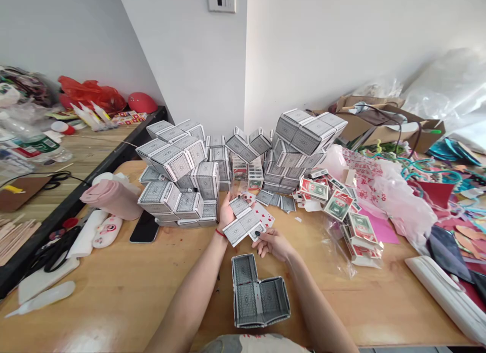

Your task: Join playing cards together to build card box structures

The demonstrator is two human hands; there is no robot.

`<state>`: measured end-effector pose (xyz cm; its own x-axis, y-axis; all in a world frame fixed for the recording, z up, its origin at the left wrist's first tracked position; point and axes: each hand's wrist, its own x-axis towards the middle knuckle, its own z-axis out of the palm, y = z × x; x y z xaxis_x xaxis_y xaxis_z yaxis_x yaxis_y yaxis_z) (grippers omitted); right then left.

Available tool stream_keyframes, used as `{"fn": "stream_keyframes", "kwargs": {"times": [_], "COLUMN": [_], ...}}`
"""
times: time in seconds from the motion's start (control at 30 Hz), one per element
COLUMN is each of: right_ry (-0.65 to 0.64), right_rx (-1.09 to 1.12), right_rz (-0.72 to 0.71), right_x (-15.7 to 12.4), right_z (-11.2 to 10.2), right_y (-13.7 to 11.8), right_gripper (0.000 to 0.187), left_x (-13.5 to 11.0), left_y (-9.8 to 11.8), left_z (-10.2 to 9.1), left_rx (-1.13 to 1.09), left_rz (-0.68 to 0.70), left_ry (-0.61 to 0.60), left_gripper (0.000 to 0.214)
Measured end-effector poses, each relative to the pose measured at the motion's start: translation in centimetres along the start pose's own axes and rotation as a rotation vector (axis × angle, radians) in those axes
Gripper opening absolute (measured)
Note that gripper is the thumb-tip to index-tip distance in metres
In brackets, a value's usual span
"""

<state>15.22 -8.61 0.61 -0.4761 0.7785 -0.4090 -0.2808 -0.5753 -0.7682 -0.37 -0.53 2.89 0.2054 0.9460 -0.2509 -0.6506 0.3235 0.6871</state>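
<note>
Several playing cards (243, 226) with grey patterned backs lie across each other, held up between my hands. My left hand (227, 211) supports them from below and the left side, its fingers partly hidden under the cards. My right hand (275, 244) pinches the corner of the lower right card between thumb and fingers. Behind them shows a red diamond card (264, 215), face up. Nearer to me on the table stands an L-shaped open form built of cards (246, 297). Beyond my hands rise stacked card boxes (178, 158) on the left and more card blocks (299, 135) on the right.
Opened card packs (337, 204) and loose cards (275, 200) lie right of centre. A phone (144, 227), a pink roll (110, 199), scissors (56, 249) and a glue bottle (43, 298) are at left. A white case (444, 292) lies at the right edge.
</note>
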Motion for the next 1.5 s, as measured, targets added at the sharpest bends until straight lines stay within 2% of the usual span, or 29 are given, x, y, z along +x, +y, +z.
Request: {"fn": "stream_keyframes", "kwargs": {"times": [0.27,0.5,0.63,0.83,1.2,1.33,1.5], "right_ry": [0.278,0.398,0.418,0.428,0.418,0.365,0.355], "right_rx": [0.036,-0.027,-0.037,-0.036,-0.102,-0.118,-0.110], "right_rz": [-0.007,-0.067,-0.068,-0.066,-0.075,-0.109,-0.115], "right_x": [2.0,2.0,2.0,2.2,1.9,1.8,1.8], "right_z": [1.4,2.1,2.2,2.2,2.5,2.4,2.3], "right_y": [0.6,0.7,0.8,0.7,0.3,0.5,0.7], "right_gripper": [0.018,0.015,0.015,0.012,0.018,0.022,0.024], "left_x": [0.9,0.9,0.7,0.5,-0.2,-0.1,-0.3], "left_y": [0.0,0.2,0.2,0.3,1.0,1.3,1.2], "left_z": [0.0,0.5,0.7,0.7,1.4,0.9,0.8], "left_rx": [0.119,0.106,0.104,0.009,-0.387,-0.377,-0.332], "left_rz": [0.088,0.085,0.086,0.095,-0.060,-0.111,-0.073], "left_ry": [0.038,-0.021,0.005,-0.046,-0.092,-0.038,-0.066], "left_gripper": [0.030,0.029,0.028,0.028,0.036,0.043,0.041]}}
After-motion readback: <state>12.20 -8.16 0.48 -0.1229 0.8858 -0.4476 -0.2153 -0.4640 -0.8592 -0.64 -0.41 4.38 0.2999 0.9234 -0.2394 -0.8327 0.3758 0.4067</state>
